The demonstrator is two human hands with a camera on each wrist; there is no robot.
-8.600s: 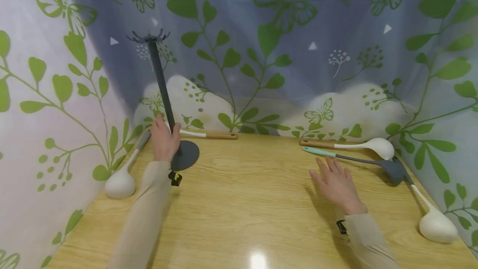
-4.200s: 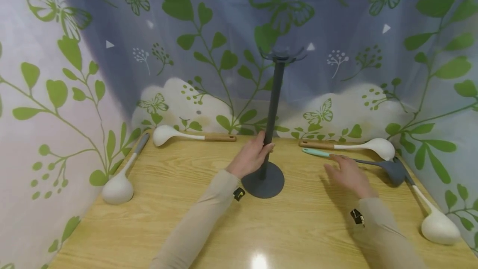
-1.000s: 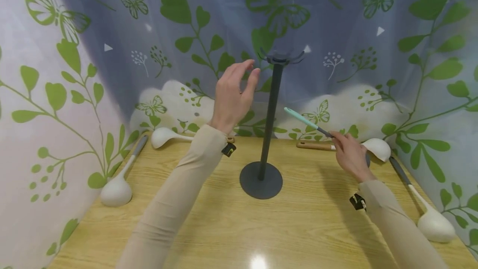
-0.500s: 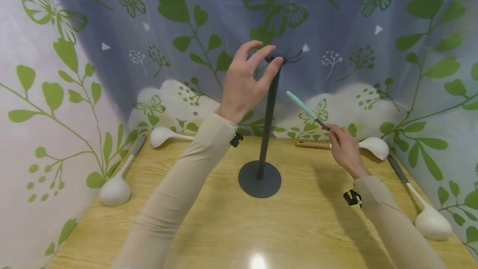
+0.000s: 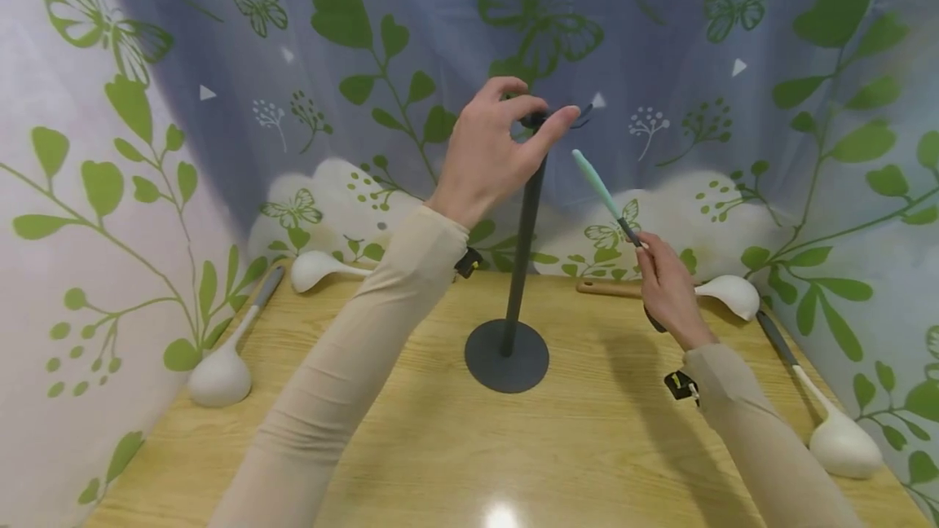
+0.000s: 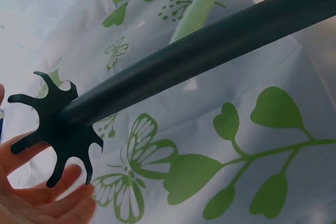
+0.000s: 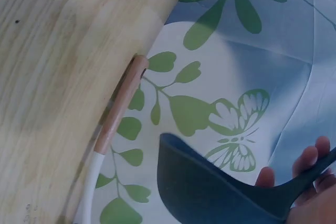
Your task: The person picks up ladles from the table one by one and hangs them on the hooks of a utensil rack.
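Observation:
A dark utensil stand (image 5: 521,259) stands upright on its round base, with a crown of hooks (image 6: 58,124) on top. My left hand (image 5: 495,145) is at that crown, fingers and thumb curled around it and hiding part of it. In the left wrist view the fingers (image 6: 50,192) show behind the hooks. My right hand (image 5: 671,292) grips a dark grey ladle (image 7: 210,184) by its shaft, off the table. Its mint handle (image 5: 596,184) points up and left, the tip close to the post. The ladle's bowl is hidden behind my hand in the head view.
A white ladle (image 5: 729,297) with a wooden handle lies at the back right, and a similar one (image 5: 315,269) at the back left. White ladles with grey handles lie along the left (image 5: 220,377) and right (image 5: 844,442) edges. Patterned curtain surrounds the table (image 5: 557,446).
The stand came from the left to the middle earlier. My left hand has since risen to its crown. My right hand has lifted the dark ladle, its handle tilting up toward the stand.

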